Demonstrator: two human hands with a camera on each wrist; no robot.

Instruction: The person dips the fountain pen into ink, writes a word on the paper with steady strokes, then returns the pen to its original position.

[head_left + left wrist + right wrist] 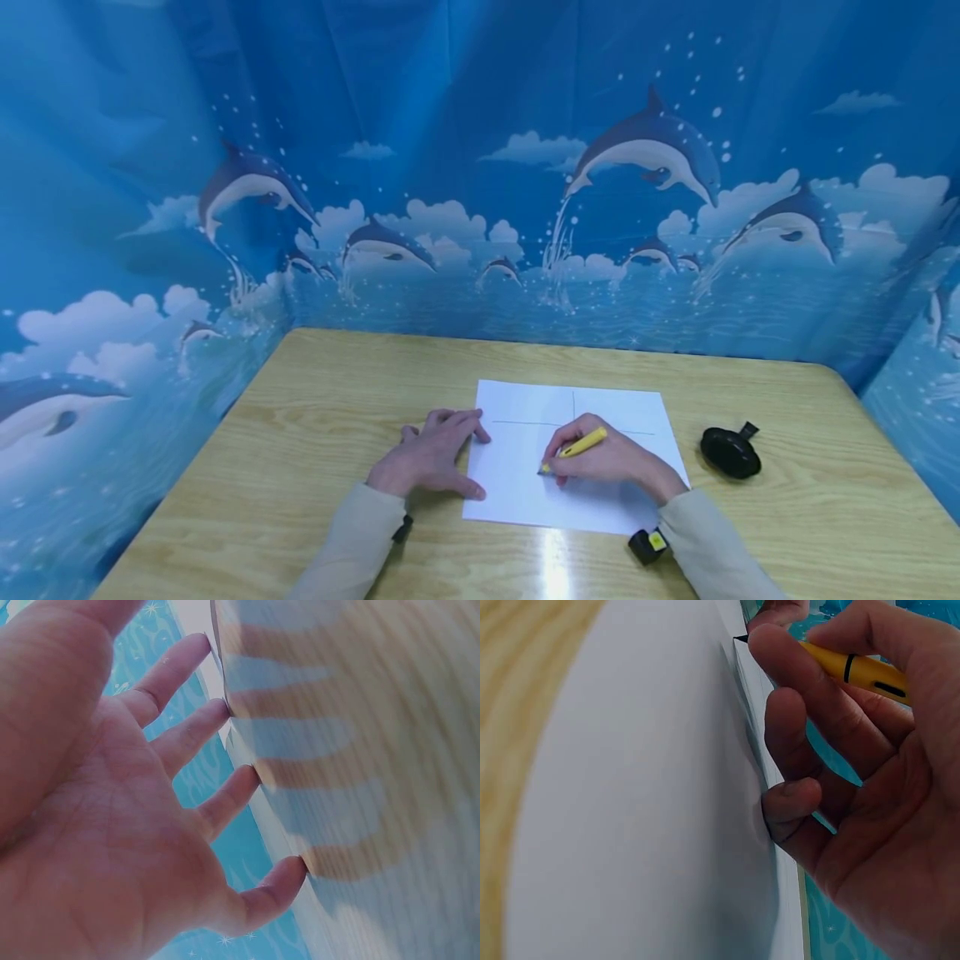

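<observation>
A white sheet of paper (517,500) lies on the wooden table, marked with a thin horizontal line and a vertical line that runs up to its top edge. My right hand (600,457) rests over the middle of the sheet and pinches a yellow pen (585,442). In the right wrist view the pen (866,673) has a black ring, and its dark tip meets the paper. My left hand (431,460) is spread at the sheet's left edge, with thumb and fingertips on or beside it. The left wrist view shows its fingertips (244,776) pressing down, palm (120,847) raised.
A black rounded object (731,453) with a small tab sits on the table (825,500) to the right of the paper. Behind the table hangs a blue curtain (450,167) printed with dolphins. A black wrist device (648,546) is by the right cuff.
</observation>
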